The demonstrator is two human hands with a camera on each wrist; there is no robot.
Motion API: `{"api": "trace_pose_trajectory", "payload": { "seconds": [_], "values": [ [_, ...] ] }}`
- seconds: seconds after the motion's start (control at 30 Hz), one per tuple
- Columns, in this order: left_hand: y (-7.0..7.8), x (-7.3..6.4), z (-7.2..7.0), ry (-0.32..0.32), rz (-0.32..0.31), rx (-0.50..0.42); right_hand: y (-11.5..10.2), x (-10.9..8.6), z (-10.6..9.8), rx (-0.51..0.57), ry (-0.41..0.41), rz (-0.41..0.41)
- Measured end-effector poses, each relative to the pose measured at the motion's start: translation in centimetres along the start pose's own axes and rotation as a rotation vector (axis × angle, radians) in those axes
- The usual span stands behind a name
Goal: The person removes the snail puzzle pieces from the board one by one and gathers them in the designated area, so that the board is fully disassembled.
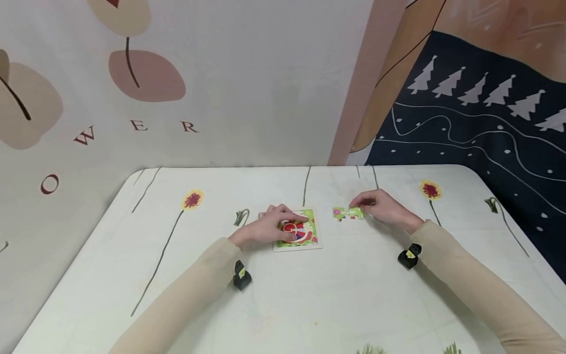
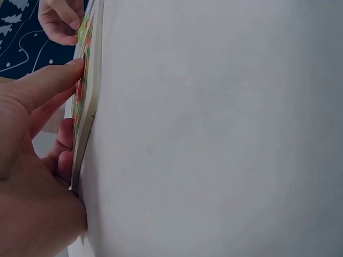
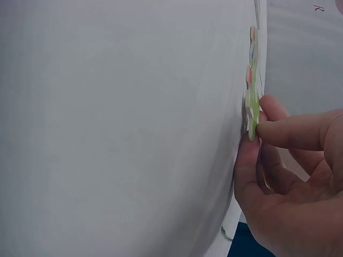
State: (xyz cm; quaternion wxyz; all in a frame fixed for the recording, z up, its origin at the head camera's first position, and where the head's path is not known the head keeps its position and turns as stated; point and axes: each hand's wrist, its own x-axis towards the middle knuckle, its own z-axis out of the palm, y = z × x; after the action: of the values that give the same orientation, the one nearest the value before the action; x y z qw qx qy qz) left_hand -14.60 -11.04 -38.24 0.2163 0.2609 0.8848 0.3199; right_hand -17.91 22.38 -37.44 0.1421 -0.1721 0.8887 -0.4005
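A small square jigsaw puzzle board [image 1: 309, 242], with a red, green and yellow picture in a pale frame, lies flat on the table. My left hand [image 1: 270, 227] rests over its left part, thumb and index finger extended across the picture and hiding some of it. From the side, the left wrist view shows those fingertips on the board's face. To the right of the board, my right hand [image 1: 383, 209] pinches the right end of a strip of joined puzzle pieces [image 1: 342, 213], green with a pink flower. In the right wrist view, thumb and fingers hold the strip's end [image 3: 254, 115] low over the table.
The table [image 1: 283, 305] wears a white cloth printed with flowers and stems. Behind it rises a pale fabric backdrop [image 1: 265, 98] with letters and leaf shapes, and a dark panel [image 1: 442, 118] with white trees is at the right. Each sleeve cuff carries a small black camera [image 1: 241, 276].
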Motion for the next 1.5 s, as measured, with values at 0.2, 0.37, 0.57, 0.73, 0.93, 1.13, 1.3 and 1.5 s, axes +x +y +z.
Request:
{"api": "trace_pose_trajectory", "payload": {
  "seconds": [0.2,0.37,0.57,0.73,0.93,1.13,1.3,1.5],
  "values": [
    [0.0,-0.1,-0.1,0.001,0.017,-0.009,-0.4,0.0,0.0,-0.025,0.005,0.012],
    [0.0,-0.1,-0.1,-0.003,0.013,-0.019,-0.3,0.1,0.1,-0.033,0.032,0.002],
    [-0.1,-0.1,-0.1,-0.004,0.013,-0.022,-0.6,0.4,0.4,-0.011,0.045,-0.047],
    [-0.3,-0.1,-0.1,-0.005,0.024,-0.015,-1.5,0.9,1.2,0.020,0.040,-0.095],
    [-0.3,-0.1,-0.1,-0.017,0.023,-0.019,-2.9,1.9,2.5,0.044,0.003,-0.121],
    [-0.4,0.0,-0.1,-0.018,0.021,-0.020,-4.4,3.0,3.6,0.049,-0.061,-0.138],
    [-0.2,-0.1,-0.1,-0.016,0.018,-0.032,-5.1,3.7,4.7,-0.009,-0.073,-0.158],
    [-0.3,-0.1,-0.1,-0.013,0.014,-0.039,-5.9,4.3,5.6,-0.037,-0.095,-0.115]
  ]
}}
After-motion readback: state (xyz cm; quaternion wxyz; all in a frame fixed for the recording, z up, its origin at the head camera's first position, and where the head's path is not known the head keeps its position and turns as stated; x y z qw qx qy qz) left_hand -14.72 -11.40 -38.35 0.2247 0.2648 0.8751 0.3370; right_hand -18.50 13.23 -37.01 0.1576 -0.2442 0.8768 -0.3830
